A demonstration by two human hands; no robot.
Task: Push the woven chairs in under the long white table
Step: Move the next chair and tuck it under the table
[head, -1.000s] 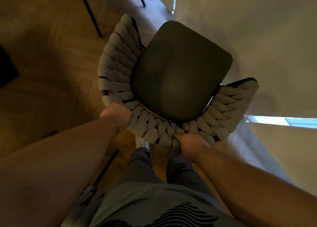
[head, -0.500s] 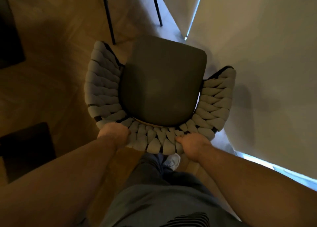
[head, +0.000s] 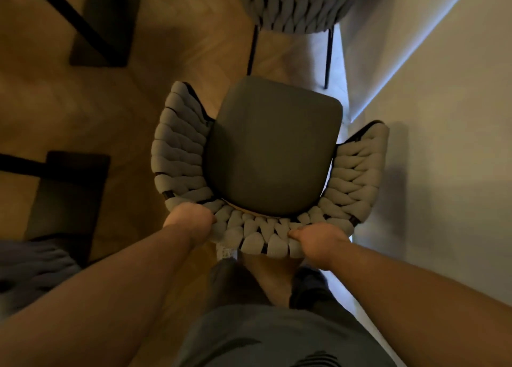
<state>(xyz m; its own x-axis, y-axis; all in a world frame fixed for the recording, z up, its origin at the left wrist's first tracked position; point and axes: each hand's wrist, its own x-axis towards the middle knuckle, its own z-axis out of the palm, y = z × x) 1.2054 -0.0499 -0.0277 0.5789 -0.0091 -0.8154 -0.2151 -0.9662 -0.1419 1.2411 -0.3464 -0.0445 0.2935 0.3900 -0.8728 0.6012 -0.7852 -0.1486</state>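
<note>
Far left there's some dark furniture base (head: 72, 189) on the wood floor (head: 83, 111). Then the left hand (head: 191, 219), fingers curled tight over the back-left rim of the woven chair (head: 274, 150). The chair sits right in front of the person's legs, dark seat pad fully in the open. A second woven chair (head: 293, 6) is up top, just beyond it. The right hand (head: 318, 242) is wrapped around the back-right of the same rim, thumb on top of the weave. The chair's right arm sits right at the edge of the long white table (head: 443, 172); can't tell if they're touching.
</note>
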